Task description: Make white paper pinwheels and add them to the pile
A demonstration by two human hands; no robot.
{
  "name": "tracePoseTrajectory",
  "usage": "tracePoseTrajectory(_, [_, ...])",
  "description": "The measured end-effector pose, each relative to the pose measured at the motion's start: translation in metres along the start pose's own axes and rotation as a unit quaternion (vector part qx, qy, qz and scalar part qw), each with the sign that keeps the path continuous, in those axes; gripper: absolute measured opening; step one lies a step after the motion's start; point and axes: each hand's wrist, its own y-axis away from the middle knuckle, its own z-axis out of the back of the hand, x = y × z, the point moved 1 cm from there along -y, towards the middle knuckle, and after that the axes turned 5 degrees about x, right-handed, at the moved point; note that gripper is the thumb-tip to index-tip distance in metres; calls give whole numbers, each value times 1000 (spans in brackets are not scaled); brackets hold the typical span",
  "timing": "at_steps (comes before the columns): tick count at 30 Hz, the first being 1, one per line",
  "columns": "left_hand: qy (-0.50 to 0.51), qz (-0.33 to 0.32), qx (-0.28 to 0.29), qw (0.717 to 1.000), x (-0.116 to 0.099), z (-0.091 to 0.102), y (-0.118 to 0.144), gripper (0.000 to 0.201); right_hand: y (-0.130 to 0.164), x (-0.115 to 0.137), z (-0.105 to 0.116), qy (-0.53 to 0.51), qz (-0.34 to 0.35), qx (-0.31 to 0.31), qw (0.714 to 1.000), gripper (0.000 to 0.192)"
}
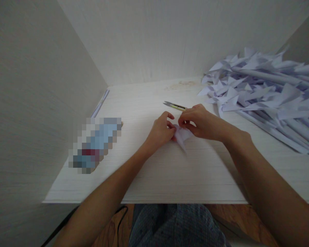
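A small folded white paper pinwheel [181, 136] rests at the middle of the white table, its pointed blades spread toward me. My left hand [161, 129] grips its left side between thumb and fingers. With fingers bent together in a pinch, my right hand [201, 121] works at the pinwheel's upper middle; the fingers partly cover that spot. Just beyond my right hand lie scissors [173, 105], blades pointing left, their handle end hidden behind that hand.
On the right is a big heap of white paper pinwheels [247, 92] with rolled paper sticks [275, 135]. A blurred-out bluish object [98, 144] lies at the left. Thin white paper rolls [100, 103] lean along the left wall. The table's front edge [170, 202] is near my lap.
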Motion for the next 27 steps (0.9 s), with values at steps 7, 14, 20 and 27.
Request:
tracePoseTrajectory(7, [9, 3, -4, 1000, -1, 1, 1, 33, 1, -6, -3, -58, -5, -54, 997, 20])
tracePoseTrajectory(14, [47, 12, -17, 999, 0, 3, -1, 30, -1, -6, -7, -46, -11, -76, 996, 20])
tracePoseTrajectory(20, [59, 27, -16, 998, 2, 2, -1, 31, -1, -4, -7, -21, 26, -52, 998, 19])
tracePoseTrajectory(27, [54, 31, -15, 998, 3, 1, -2, 28, -2, -2, -5, 12, 17, -13, 1000, 19])
